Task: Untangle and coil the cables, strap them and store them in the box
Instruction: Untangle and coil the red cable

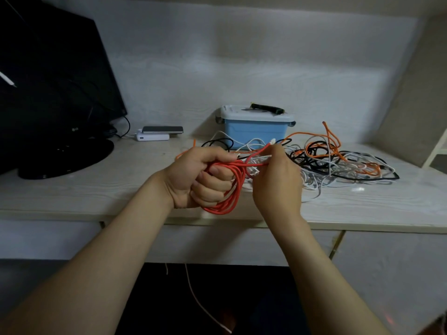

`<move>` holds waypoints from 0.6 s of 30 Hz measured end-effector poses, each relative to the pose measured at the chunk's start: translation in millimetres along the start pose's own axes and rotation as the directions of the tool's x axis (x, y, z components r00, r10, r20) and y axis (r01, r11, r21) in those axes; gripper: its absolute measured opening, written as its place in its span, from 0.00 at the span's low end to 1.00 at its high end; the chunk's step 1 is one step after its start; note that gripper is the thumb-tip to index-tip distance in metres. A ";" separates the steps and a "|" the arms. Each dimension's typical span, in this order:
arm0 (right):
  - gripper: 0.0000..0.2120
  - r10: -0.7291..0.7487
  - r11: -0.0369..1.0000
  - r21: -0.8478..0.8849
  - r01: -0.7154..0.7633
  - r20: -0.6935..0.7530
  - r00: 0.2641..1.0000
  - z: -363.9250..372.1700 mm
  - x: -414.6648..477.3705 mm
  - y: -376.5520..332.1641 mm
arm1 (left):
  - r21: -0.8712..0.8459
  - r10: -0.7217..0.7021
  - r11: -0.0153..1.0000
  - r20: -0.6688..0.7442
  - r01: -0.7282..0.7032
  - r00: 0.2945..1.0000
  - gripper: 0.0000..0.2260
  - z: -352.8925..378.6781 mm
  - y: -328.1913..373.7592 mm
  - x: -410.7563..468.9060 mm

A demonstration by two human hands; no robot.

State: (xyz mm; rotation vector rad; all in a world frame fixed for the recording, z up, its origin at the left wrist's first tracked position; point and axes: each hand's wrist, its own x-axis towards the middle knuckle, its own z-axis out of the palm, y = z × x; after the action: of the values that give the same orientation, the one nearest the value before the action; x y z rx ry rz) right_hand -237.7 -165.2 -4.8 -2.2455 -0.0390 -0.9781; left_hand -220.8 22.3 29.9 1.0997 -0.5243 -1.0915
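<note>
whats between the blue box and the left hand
Head view: loose black and white cables lie on the desk between the blue box and the left hand gripping the red coil.

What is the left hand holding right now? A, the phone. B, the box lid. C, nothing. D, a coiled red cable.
D: the left hand grips loops of the red cable, whose end the right hand pinches.
</note>
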 end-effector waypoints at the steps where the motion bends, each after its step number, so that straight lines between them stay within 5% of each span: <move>1: 0.17 0.054 0.997 0.062 -0.055 0.021 0.998 -1.0 1.8 1.1 | -0.003 -0.002 1.000 0.008 0.002 1.000 0.20 -0.8 -0.3 -2.0; 3: 0.11 0.191 0.910 0.362 -0.200 0.062 0.980 -4.1 7.9 1.6 | 0.002 0.017 1.000 -0.009 -0.017 1.000 0.20 -1.6 -1.6 -5.5; 5: 0.05 0.315 0.581 0.730 -0.359 0.205 0.927 -7.5 9.9 -4.6 | -0.014 0.068 0.998 -0.040 -0.068 0.997 0.20 -2.4 -3.6 -5.8; 6: 0.05 0.330 0.398 0.826 -0.400 0.278 0.902 -9.4 9.2 -10.5 | -0.035 0.100 0.994 -0.050 -0.102 0.994 0.20 -2.6 -4.8 -4.6; 8: 0.03 0.330 0.287 0.844 -0.453 0.356 0.874 -13.0 6.1 -19.6 | -0.072 0.185 0.979 -0.057 -0.189 0.981 0.20 -2.1 -5.4 -0.1; 10: 0.03 0.319 0.397 0.786 -0.474 0.366 0.874 -8.7 4.7 -16.2 | -0.105 0.291 0.950 -0.034 -0.293 0.956 0.19 -2.3 -3.6 2.7; 14: 0.06 0.113 0.894 0.395 -0.211 0.256 0.960 3.7 1.8 -7.1 | -0.275 0.429 0.876 0.068 -0.397 0.901 0.16 -6.5 -1.3 1.8; 18: 0.13 0.051 0.995 0.057 -0.086 0.449 0.892 1.1 -8.7 -9.7 | -0.307 0.551 0.789 -0.031 -0.533 0.834 0.20 -9.3 -3.9 2.2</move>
State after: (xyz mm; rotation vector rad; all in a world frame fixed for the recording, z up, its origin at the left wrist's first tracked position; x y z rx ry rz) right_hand -246.0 -155.1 -5.6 -2.3381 -0.1957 -0.3963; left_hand -214.2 24.3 22.2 0.5830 -0.6467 -0.6621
